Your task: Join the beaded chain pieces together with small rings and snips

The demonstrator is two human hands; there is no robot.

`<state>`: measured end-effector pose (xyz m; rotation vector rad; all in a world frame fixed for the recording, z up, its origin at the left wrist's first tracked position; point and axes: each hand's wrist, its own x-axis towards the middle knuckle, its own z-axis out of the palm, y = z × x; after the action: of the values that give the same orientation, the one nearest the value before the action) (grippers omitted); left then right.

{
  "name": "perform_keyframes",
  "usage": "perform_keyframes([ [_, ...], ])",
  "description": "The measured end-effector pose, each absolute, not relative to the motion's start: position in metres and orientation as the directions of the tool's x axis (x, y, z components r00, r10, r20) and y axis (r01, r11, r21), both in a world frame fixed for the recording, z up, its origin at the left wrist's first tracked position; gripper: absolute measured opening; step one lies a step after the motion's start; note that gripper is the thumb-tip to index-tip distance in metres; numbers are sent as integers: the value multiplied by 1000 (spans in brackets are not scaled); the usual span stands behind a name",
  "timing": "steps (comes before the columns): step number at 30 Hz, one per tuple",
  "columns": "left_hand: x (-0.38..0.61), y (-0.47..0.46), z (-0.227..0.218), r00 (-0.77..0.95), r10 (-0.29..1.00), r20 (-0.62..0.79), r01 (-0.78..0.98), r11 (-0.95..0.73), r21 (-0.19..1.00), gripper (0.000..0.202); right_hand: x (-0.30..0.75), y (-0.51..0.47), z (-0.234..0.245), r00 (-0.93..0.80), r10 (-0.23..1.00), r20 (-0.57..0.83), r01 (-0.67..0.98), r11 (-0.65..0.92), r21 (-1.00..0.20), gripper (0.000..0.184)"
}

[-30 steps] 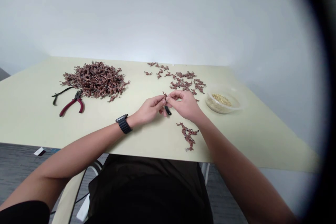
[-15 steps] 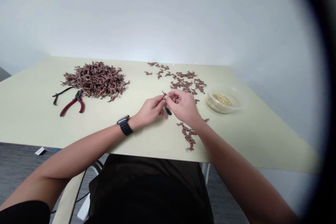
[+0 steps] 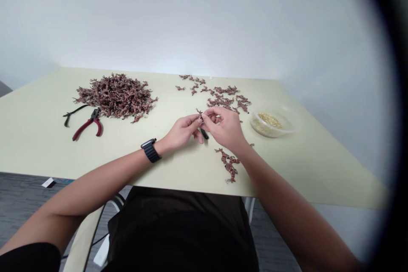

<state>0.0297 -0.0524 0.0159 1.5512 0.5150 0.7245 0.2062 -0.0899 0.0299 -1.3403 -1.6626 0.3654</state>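
My left hand (image 3: pixel 181 132) and my right hand (image 3: pixel 225 126) meet over the middle of the pale green table (image 3: pixel 38 136). Both pinch one small reddish-brown charm (image 3: pixel 199 114) between their fingertips. A black tool tip (image 3: pixel 204 134) sticks out below the fingers; which hand holds it I cannot tell. My left wrist wears a black watch (image 3: pixel 150 150). A short string of joined charms (image 3: pixel 228 163) lies just below my right wrist.
A big heap of charms (image 3: pixel 114 95) sits at the left, with red-handled pliers (image 3: pixel 87 125) and black-handled pliers (image 3: pixel 73 114) beside it. Loose charms (image 3: pixel 223 97) are scattered behind my hands. A clear tub of gold bits (image 3: pixel 270 122) stands at right.
Both hands stay together on the charm; my right wrist has shifted slightly left, uncovering a bit more of the charm string.
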Motion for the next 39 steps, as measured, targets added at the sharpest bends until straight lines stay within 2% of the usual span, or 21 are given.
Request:
perform_keyframes([
  [3,30,-53,16,699,700,149,-79,-132,988,45,207,-90,30,4,861,508,635,391,-667,13],
  [6,29,-54,15,694,704,149,-38,-171,985,43,207,-89,27,-62,808,586,702,453,-550,13],
  [9,27,-55,14,649,727,222,79,-355,932,39,207,-89,23,-129,753,645,738,508,-445,14],
  [11,24,-56,14,624,715,316,178,-524,833,36,205,-89,21,-129,739,662,732,521,-439,13],
  [13,22,-56,14,632,678,377,252,-639,727,35,203,-90,21,-65,762,644,703,494,-513,11],
  [15,20,-54,12,652,648,394,318,-706,633,35,200,-90,23,40,824,565,630,418,-655,12],
  [19,18,-47,2,683,585,437,446,-808,384,42,199,-89,25,134,956,263,343,204,-917,18],
  [22,17,-43,-3,720,524,455,476,-850,226,45,202,-85,24,96,993,68,132,55,-990,22],
  [24,17,-43,-3,732,508,453,483,-857,180,46,205,-82,22,44,999,-9,13,-10,-1000,25],
  [26,18,-45,0,722,528,448,487,-847,214,46,209,-80,20,-20,999,-49,-60,-50,-997,28],
  [27,18,-47,2,710,550,440,480,-835,270,44,210,-80,20,-39,998,-52,-58,-54,-997,28],
  [29,20,-49,6,689,602,404,440,-790,427,38,212,-80,21,-43,999,-1,42,0,-999,26],
  [31,21,-52,10,680,643,352,381,-720,579,34,212,-82,23,-26,990,140,245,142,-959,21],
  [33,23,-54,12,676,667,314,335,-657,675,34,212,-84,25,-51,943,329,469,314,-826,18],
  [35,23,-55,14,669,683,293,308,-614,727,34,213,-85,26,-124,871,476,625,441,-644,18],
  [37,24,-56,14,668,689,281,293,-591,752,33,215,-85,26,-218,810,545,696,521,-495,20],
  [39,24,-56,14,671,689,272,287,-580,762,33,217,-84,25,-304,769,562,711,576,-404,21],
])
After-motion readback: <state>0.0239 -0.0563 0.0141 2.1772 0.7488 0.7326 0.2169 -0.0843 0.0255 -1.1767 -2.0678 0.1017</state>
